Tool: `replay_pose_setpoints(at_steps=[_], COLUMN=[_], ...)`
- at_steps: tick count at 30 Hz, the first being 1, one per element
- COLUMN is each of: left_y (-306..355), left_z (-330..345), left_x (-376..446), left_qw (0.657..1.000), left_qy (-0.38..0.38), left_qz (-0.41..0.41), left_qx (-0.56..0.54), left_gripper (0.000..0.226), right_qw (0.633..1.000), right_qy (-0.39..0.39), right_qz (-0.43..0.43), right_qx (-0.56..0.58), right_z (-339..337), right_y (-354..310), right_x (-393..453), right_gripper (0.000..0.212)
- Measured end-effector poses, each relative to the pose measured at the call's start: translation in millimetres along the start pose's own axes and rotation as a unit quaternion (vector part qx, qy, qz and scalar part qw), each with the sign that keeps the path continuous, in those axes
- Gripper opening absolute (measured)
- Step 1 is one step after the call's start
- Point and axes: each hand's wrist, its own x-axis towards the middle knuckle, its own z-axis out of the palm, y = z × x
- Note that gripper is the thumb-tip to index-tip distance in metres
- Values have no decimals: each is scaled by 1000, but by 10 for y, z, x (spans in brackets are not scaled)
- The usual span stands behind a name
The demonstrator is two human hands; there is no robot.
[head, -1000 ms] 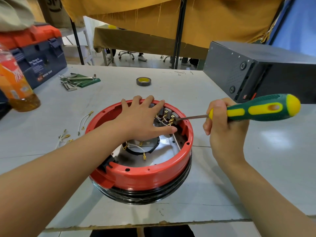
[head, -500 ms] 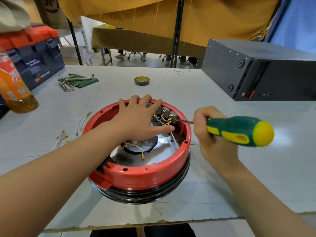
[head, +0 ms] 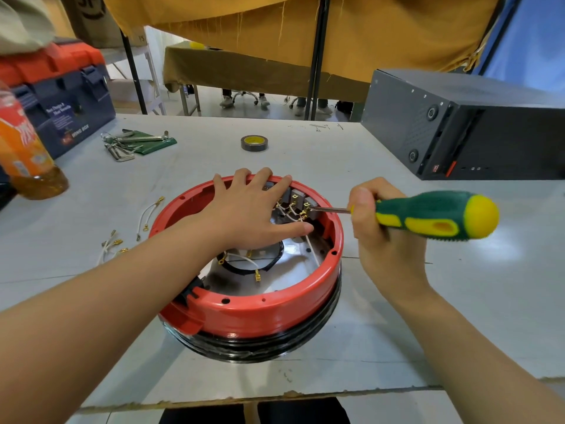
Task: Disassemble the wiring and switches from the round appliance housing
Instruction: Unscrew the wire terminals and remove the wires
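Two hands, right grip [head: 383, 231] on screwdriver [head: 428, 215], tip at switches [head: 301, 200]

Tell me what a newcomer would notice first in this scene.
The round red housing at the table's centre draws the eye, with the left hand spread flat over its far rim. From the right, the right hand grips a green-and-yellow screwdriver whose tip reaches the switches inside. Loose white wires lie left of the housing.
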Motion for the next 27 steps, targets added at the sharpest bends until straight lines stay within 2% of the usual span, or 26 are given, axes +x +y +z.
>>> replay_pose_setpoints(at_steps=[4,17,23,27], left_y=[-7,-1,0,7], left_z=[4,4,0,8], left_x=[9,4,1,1], left_qw=[1000,1000,1000,1000], left_qy=[-2,-2,-1,2], left_qz=[0,-3,-2,-3], left_qx=[-2,1,5,10], left_gripper=[111,111,111,111], right_qw=[997,987,987,998], right_qy=[57,102,99,47], right_qz=[47,104,99,29], right_qx=[29,74,73,38], right_z=[-9,20,20,19], right_y=[-16,26,26,8], right_x=[63,43,42,-35], right_gripper=[36,30,30,24])
